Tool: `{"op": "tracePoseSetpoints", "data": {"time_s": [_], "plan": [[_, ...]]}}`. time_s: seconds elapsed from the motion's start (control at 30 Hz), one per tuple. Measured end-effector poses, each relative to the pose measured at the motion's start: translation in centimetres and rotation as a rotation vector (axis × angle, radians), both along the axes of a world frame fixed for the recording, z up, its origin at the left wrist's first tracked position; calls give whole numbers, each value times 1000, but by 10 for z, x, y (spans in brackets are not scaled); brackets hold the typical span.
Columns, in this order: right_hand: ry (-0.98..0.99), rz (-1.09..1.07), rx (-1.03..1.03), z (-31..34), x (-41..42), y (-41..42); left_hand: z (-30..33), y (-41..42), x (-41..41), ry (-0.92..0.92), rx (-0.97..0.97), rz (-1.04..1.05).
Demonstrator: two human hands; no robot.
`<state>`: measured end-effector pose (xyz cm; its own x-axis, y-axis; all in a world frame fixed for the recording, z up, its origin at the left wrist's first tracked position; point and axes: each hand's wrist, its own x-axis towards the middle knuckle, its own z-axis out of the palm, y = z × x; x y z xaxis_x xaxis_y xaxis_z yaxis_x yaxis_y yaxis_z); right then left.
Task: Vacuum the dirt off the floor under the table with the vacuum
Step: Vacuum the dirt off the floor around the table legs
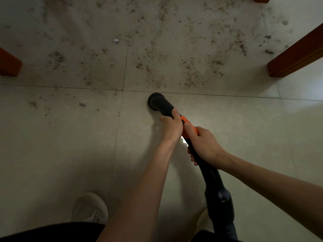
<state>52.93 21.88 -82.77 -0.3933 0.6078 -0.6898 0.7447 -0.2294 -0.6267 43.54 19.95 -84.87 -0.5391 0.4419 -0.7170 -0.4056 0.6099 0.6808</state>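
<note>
Pale floor tiles [70, 154] spread under me, with dirt [153, 67] scattered beyond the vacuum nozzle [154, 100], between the wooden table legs [297, 56]. That nozzle rests on the floor just short of the dirt. My left hand [172, 125] grips the black vacuum tube [213, 179] right behind the nozzle, and my right hand [203, 144] curls around it just behind the left, by the orange collar [189, 126].
</note>
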Motion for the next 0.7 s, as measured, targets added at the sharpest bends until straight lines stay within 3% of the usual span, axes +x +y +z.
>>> {"op": "tracePoseSetpoints", "data": {"time_s": [0.33,0.7], "plan": [[41,10,70,-17,8,-4,-7,4,2,48,-28,-56],[103,-6,181,11,-44,-8,14,11,-58,-1,48,-57]]}}
